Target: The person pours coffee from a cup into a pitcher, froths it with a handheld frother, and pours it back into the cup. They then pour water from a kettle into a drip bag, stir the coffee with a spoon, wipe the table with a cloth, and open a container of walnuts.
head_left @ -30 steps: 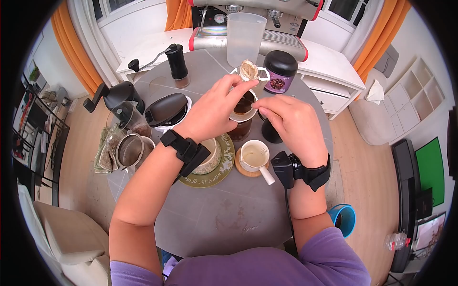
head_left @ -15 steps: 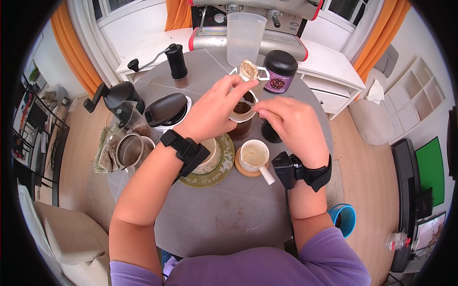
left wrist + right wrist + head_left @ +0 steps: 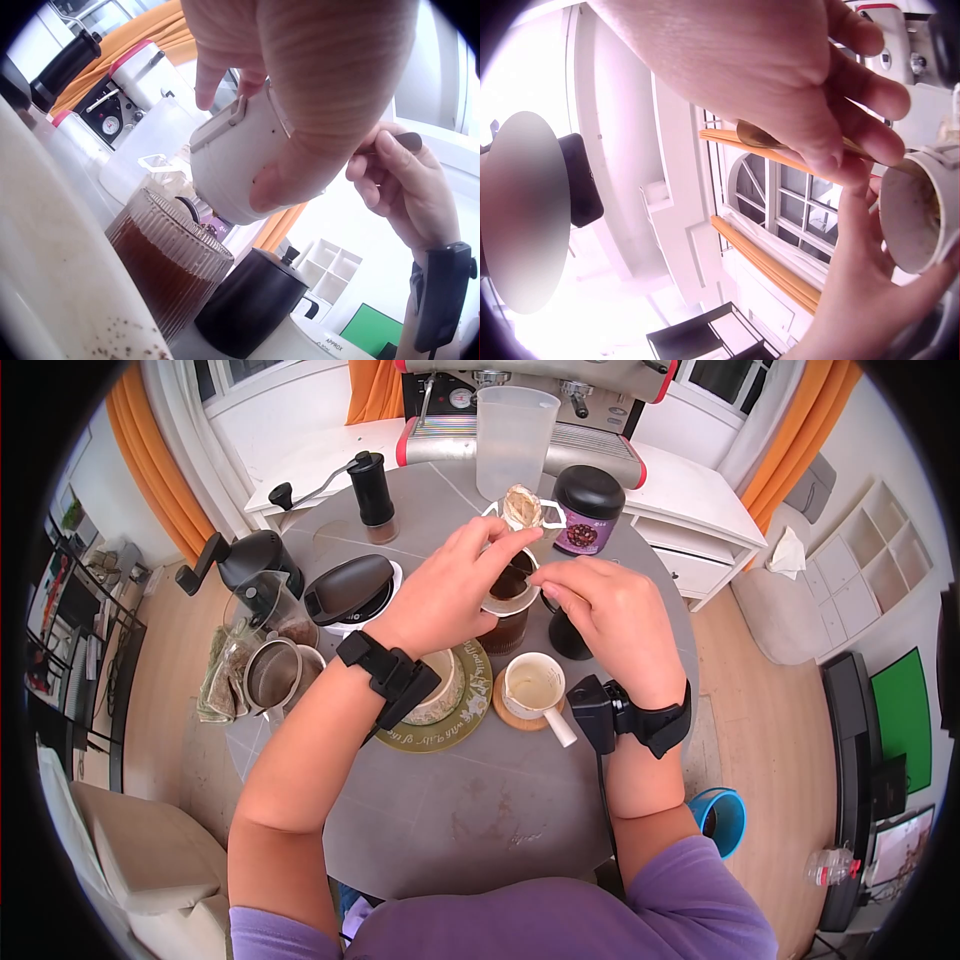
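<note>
My left hand [image 3: 440,592] grips a white cup [image 3: 238,161] with a small wire clasp on its side. The cup tilts so its mouth faces my right hand [image 3: 622,618], and its inside looks dark in the head view. My right hand pinches a slim brown metal spoon [image 3: 759,137] near its rounded end; the other end reaches into the cup's mouth. Close below the cup stands a ribbed glass [image 3: 169,262] of reddish-brown liquid. Behind the fingers, a used paper filter [image 3: 522,508] sits in a white-framed holder.
A small white handled pot [image 3: 533,685] stands on a wooden coaster nearer me, beside a green plate [image 3: 440,738] bearing a bowl. Right of the glass is a black pot [image 3: 255,300]. A purple-labelled jar [image 3: 588,510] and clear pitcher [image 3: 515,440] stand beyond; hand grinders [image 3: 372,500] are leftward.
The right hand has made small shifts, and the spoon has moved within the cup's mouth. The left hand and cup have stayed nearly still.
</note>
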### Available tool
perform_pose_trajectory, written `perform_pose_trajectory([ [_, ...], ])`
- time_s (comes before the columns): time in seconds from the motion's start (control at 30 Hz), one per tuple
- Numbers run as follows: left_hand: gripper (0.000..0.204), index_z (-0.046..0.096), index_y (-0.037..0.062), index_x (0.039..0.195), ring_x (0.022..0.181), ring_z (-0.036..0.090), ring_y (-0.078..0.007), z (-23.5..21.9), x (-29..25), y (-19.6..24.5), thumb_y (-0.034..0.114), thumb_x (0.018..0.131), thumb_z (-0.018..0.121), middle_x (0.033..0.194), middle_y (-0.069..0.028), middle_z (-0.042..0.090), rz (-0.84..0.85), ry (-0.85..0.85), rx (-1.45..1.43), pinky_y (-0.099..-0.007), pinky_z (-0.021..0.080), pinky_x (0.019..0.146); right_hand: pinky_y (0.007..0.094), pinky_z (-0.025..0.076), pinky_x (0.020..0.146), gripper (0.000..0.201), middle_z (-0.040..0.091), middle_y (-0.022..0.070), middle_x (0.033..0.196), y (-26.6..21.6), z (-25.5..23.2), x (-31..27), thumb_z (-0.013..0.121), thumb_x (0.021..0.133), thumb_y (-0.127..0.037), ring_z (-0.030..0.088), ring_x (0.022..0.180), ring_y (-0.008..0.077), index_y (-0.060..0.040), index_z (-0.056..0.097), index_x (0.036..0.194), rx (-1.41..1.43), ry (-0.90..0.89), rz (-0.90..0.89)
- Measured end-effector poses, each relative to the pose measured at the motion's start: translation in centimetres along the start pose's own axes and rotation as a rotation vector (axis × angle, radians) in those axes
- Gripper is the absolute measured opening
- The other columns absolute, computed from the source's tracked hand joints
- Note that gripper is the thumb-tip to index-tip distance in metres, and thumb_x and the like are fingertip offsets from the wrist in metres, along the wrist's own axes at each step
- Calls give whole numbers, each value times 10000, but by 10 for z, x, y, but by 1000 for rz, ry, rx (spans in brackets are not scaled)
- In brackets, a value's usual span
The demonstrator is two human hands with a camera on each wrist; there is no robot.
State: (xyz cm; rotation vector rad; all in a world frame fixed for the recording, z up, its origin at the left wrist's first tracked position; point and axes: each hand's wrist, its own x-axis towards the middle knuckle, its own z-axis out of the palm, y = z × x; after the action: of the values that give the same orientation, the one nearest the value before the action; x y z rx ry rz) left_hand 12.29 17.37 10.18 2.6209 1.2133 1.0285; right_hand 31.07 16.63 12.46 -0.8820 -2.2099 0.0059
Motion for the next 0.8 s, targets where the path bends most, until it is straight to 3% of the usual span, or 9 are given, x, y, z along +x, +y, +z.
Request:
perform_pose_trajectory([
  [0.17, 811, 373, 136, 1269, 983, 485, -286, -1, 0, 0, -78, 533, 639, 1099, -109, 408, 1, -3, 3, -332, 449, 823, 339, 468, 598, 102, 606, 70, 753, -2, -3, -1, 605, 742, -111, 583, 688, 259, -81, 625, 838, 112, 63, 7],
  [0.33, 807, 371, 132, 1268, 980, 485, -289, 0, 0, -1, -85, 537, 635, 1097, -116, 405, -2, -3, -8, -328, 447, 824, 344, 467, 608, 98, 606, 74, 757, -2, -6, -3, 600, 749, -110, 581, 695, 261, -81, 623, 840, 139, -30, 5],
  [0.8, 813, 372, 125, 1267, 976, 481, -287, 1, 0, 0, -78, 528, 646, 1090, -116, 405, 11, 1, 0, -326, 444, 825, 347, 470, 610, 87, 604, 70, 754, 0, -1, -1, 593, 750, -104, 586, 706, 257, -83, 619, 830, 10, -10, 6],
])
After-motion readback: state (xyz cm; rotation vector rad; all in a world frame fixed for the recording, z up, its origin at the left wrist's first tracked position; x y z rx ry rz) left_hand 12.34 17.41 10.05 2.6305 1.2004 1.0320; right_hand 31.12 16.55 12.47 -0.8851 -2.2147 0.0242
